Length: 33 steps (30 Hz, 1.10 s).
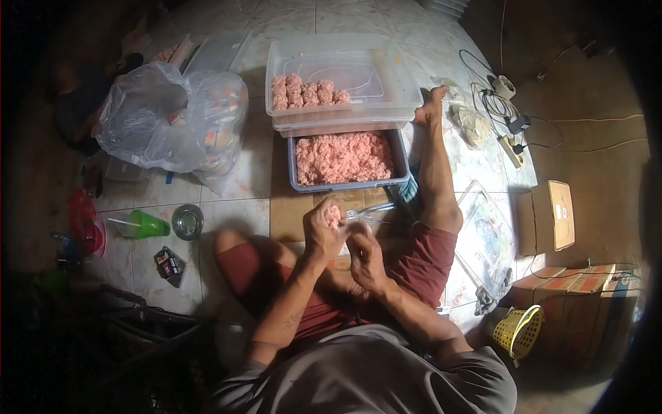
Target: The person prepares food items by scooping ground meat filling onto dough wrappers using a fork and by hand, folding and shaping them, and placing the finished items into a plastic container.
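My left hand is closed around a clump of pink minced meat, part of which shows between thumb and fingers. Close beside it is my right hand, its fingers curled and smeared by motion, so whether they hold anything is unclear. Metal forks lie just beyond both hands, over the cardboard. A grey tub full of loose minced meat stands in front of me. Behind it, stacked clear plastic boxes carry several shaped meat rolls at the left side.
A large clear plastic bag with packets sits at left, near another person. Closer are a green cup and a glass bowl. Cables and a power strip, cardboard boxes and a yellow basket are at right.
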### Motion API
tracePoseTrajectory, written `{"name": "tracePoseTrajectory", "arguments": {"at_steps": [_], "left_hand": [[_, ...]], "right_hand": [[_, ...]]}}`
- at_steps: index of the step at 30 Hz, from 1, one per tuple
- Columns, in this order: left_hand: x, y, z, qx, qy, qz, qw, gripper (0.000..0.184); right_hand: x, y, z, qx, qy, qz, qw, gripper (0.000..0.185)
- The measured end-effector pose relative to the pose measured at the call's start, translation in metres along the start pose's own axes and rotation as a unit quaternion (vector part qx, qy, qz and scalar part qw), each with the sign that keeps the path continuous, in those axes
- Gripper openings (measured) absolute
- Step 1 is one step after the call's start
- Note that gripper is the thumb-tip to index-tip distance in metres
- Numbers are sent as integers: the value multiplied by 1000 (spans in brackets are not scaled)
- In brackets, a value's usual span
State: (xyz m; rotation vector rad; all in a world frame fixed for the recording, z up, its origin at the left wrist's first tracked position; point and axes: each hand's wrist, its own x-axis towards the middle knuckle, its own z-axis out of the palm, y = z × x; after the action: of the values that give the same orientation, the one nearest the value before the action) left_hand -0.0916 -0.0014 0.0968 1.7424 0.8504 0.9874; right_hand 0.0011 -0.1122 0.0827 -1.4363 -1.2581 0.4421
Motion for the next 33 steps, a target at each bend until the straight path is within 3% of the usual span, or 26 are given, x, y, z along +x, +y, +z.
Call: {"name": "tracePoseTrajectory", "arguments": {"at_steps": [2, 4, 6, 9, 14, 17, 20, 22, 23, 24, 25, 26, 28, 30, 31, 32, 33], "left_hand": [[9, 3, -10, 37, 9, -43, 998, 54], [11, 1, -27, -44, 35, 16, 998, 61], [11, 2, -48, 5, 2, -38, 999, 67], [14, -11, -46, 42, -83, 9, 996, 48], [13, -5, -31, 124, -52, 13, 991, 29], [9, -33, -25, 207, -4, 91, 974, 29], [11, -46, -38, 223, -24, 40, 974, 39], [11, -29, -56, 47, -159, -66, 984, 39], [14, -26, -62, 31, -210, -10, 977, 39], [11, -15, -62, 28, -213, -8, 977, 39], [8, 1, -62, -159, -194, -85, 964, 42], [4, 9, -62, -340, -168, -161, 912, 46], [2, -18, -59, -299, -121, -120, 939, 45], [1, -15, -57, -207, -126, -82, 967, 33], [-1, -15, -52, -222, -118, -99, 963, 29], [0, -14, -52, -222, -114, -105, 962, 29], [2, -13, -51, -101, -123, -91, 983, 29]], "right_hand": [[9, -6, -16, -111, -70, 68, 989, 18], [23, -25, -45, -93, -57, 76, 991, 16], [27, -35, -61, -51, -24, 134, 989, 17], [41, -64, -72, -112, -90, 80, 986, 19], [41, -57, -53, -91, -100, 50, 990, 25], [38, -58, -40, -111, -62, 30, 991, 23], [41, -40, -33, -69, 1, 10, 998, 17], [53, -25, -30, -40, 37, 1, 999, 13], [62, -19, -27, 82, 25, 148, 985, 10], [68, -9, -26, 202, 13, 288, 936, 7], [65, 26, -23, 335, -12, 337, 880, 5], [59, 63, -24, 376, -46, 456, 805, 8], [43, 58, -29, 420, -10, 495, 760, 11], [32, 35, -31, 379, -3, 505, 776, 16], [26, 20, -36, 314, -17, 466, 827, 14], [29, -4, -40, 313, -21, 471, 824, 14], [33, -30, -45, 155, -54, 325, 931, 13]]}}
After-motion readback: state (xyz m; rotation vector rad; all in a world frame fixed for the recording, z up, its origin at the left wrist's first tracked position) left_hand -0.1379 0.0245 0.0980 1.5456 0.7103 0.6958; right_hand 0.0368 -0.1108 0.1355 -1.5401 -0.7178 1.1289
